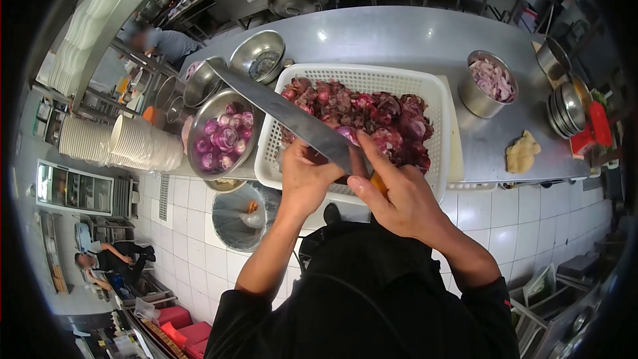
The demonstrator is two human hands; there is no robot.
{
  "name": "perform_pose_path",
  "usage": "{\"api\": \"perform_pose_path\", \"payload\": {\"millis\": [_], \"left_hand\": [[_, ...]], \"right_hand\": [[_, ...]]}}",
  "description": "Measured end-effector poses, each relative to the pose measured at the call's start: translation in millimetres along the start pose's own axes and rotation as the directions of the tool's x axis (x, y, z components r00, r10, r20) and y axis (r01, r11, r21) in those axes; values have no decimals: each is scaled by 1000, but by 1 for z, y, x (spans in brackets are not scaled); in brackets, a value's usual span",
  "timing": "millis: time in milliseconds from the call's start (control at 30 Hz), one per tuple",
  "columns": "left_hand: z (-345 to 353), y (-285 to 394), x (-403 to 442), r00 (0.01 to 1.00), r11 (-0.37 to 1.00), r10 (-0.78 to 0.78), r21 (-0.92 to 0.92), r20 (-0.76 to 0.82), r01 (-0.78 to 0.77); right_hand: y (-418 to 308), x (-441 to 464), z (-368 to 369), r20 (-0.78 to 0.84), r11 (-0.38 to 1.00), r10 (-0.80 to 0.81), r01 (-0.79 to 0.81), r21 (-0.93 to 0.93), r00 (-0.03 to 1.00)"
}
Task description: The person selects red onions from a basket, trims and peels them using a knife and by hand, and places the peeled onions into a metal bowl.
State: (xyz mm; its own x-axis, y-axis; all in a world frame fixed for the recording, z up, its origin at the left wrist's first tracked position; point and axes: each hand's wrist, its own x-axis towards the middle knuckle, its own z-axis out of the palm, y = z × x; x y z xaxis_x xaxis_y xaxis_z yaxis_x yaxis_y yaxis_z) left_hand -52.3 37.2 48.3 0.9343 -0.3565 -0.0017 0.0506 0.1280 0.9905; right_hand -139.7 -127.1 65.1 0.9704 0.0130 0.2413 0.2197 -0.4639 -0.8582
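Note:
A large knife with a broad steel blade (pixel 286 110) slants across the basket, its tip pointing to the upper left. My right hand (pixel 402 196) is closed around its yellow handle (pixel 379 182), with the index finger stretched along the heel. At the near side of the blade, my left hand (pixel 309 176) is closed, its fingertips partly hidden. A shiny purple red onion (pixel 347 133) shows just beyond the blade, between both hands; it appears gripped by the left fingers, though the contact is hidden. Below lies a white perforated basket (pixel 392 76) of red onions and loose skins (pixel 405 126).
Left of the basket, a steel bowl (pixel 193 136) holds peeled red onions; another steel bowl (pixel 274 41) stands behind. A pot (pixel 480 101) of onion pieces and a cloth (pixel 523 152) are on the right. A lined bin (pixel 229 229) stands below. Two other people are at left.

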Motion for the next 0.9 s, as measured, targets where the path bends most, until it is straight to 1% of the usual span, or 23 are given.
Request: {"api": "perform_pose_path", "payload": {"millis": [100, 233, 300, 367, 467, 567, 633, 667, 767, 867, 900], "left_hand": [[0, -2, 0, 1000, 1000, -5, -10, 17, 5], [-6, -9, 1, 1000, 1000, 0, 8, 25, 0], [-10, -11, 1, 999, 999, 20, -32, 39, -19], [-15, -15, 1, 999, 997, 15, -73, 42, -12], [-19, -16, -3, 999, 998, 16, -64, 38, -14], [-25, -21, -5, 998, 996, 44, -79, 53, -40], [-31, -28, -5, 995, 991, 65, -122, 74, -56], [-34, -32, -5, 994, 988, 77, -143, 84, -64], [-42, -39, -8, 982, 924, 138, -374, 126, -82], [-47, -36, -4, 990, 854, 50, -520, 131, 25], [-48, -37, -1, 993, 822, 26, -568, 117, 45]], "right_hand": [[2, 0, 2, 5, 999, 16, -16, -29, 1000], [5, 2, 2, 51, 985, 130, -134, 107, 990], [8, 6, 2, 75, 967, 162, -174, 188, 984], [11, 8, 1, 168, 914, 252, -291, 283, 953], [10, 12, -5, 325, 790, 405, -506, 347, 855], [9, 14, -7, 403, 697, 449, -595, 401, 797], [11, 14, -8, 444, 640, 453, -629, 442, 773], [12, 14, -10, 414, 638, 468, -623, 453, 780], [13, 22, -21, 308, 636, 521, -603, 481, 796], [42, 30, -22, 270, 597, 577, -624, 504, 771], [55, 32, -17, 280, 565, 596, -641, 519, 752]]}}
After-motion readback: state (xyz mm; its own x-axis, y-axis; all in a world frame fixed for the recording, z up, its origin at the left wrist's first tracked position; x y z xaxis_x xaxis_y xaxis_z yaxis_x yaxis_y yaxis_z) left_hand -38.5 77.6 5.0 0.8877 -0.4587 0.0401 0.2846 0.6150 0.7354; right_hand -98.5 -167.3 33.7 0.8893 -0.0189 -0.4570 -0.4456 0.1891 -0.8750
